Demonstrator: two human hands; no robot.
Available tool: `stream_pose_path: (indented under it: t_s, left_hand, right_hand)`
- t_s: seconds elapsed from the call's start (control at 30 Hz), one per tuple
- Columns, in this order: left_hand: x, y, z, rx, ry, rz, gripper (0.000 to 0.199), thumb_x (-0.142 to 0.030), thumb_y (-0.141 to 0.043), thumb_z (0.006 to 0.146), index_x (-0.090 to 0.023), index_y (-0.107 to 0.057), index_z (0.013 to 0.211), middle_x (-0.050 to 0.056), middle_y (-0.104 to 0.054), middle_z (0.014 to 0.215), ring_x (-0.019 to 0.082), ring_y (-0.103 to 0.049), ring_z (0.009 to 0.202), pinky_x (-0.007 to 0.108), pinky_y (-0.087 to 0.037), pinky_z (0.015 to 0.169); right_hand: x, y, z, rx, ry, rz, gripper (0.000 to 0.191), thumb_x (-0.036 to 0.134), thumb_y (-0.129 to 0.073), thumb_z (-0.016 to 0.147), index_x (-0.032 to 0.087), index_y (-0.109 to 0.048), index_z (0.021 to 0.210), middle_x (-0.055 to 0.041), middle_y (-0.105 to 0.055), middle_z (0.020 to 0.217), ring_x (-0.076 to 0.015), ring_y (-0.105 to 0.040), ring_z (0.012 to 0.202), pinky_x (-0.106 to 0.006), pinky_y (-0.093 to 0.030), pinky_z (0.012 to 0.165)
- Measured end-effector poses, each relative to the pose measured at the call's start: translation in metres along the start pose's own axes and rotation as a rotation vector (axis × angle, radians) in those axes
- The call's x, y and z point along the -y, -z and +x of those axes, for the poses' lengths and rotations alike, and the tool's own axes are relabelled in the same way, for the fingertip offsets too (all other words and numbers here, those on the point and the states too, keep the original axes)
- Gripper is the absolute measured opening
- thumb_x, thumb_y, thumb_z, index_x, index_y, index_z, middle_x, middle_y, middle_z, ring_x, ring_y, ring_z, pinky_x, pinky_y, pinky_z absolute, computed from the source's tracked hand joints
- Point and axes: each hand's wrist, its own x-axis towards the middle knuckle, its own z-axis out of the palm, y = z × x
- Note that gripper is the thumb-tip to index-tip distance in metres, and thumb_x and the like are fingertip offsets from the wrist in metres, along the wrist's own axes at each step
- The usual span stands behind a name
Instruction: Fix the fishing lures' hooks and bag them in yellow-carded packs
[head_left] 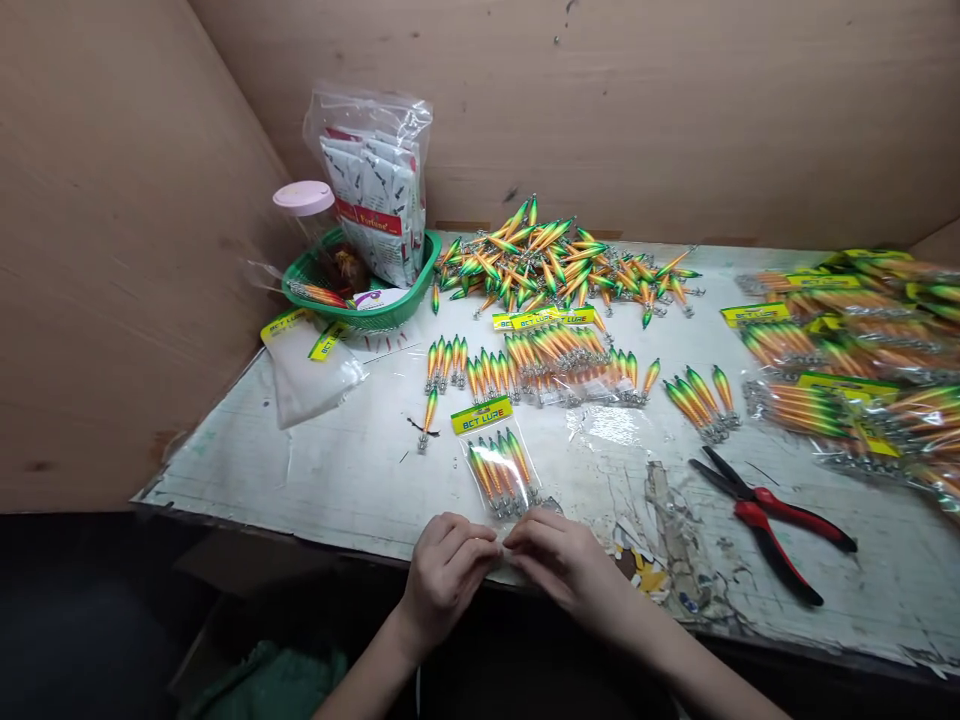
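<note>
A clear plastic bag with a yellow and green header (pixel 481 416) lies at the table's front edge. Inside are several green, yellow and orange fishing lures (pixel 501 470), their hooked ends toward me. My left hand (pixel 450 565) pinches the near end of the bag, fingers curled. Close beside it, my right hand (pixel 566 560) pinches the same end between thumb and fingertips. The bag's edge is mostly hidden by the fingers. One loose lure (pixel 428 418) lies to the left of the bag, and a small group of lures (pixel 701 402) sits to its right.
Behind are rows of lures (pixel 491 372) and a big lure heap (pixel 555 262). Red-handled pliers (pixel 772 515) lie at right, near filled lure packets (pixel 825 405). At left stand a green basket (pixel 405 308) and flat empty bags (pixel 307 370). The tabletop's front edge is peeling.
</note>
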Motion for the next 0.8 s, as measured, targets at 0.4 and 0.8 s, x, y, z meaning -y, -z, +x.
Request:
stream_pose_path:
  t_s: [0.4,0.8]
  left_hand:
    - [0.009,-0.007,-0.007,0.000,-0.019,-0.193,0.028,0.002,-0.055,0.081,-0.018,-0.050,0.099,0.004,-0.067,0.080,0.013,-0.063,0.071,0.024,-0.052,0.063]
    - [0.006,-0.004,-0.010,-0.099,0.142,-0.287,0.028,-0.001,-0.057,0.083,-0.021,-0.053,0.102,0.001,-0.065,0.078,0.013,-0.063,0.071,0.024,-0.054,0.064]
  right_hand:
    - [0.007,0.009,0.018,0.138,-0.172,0.063,0.013,0.007,-0.060,0.080,0.018,-0.061,0.085,-0.0006,-0.058,0.082,-0.0122,-0.055,0.073,-0.022,-0.042,0.064]
    - [0.007,0.013,0.019,0.183,-0.161,0.154,0.015,0.026,-0.058,0.085,0.018,-0.053,0.073,0.0006,-0.054,0.074,-0.0113,-0.049,0.067,-0.023,-0.038,0.060]
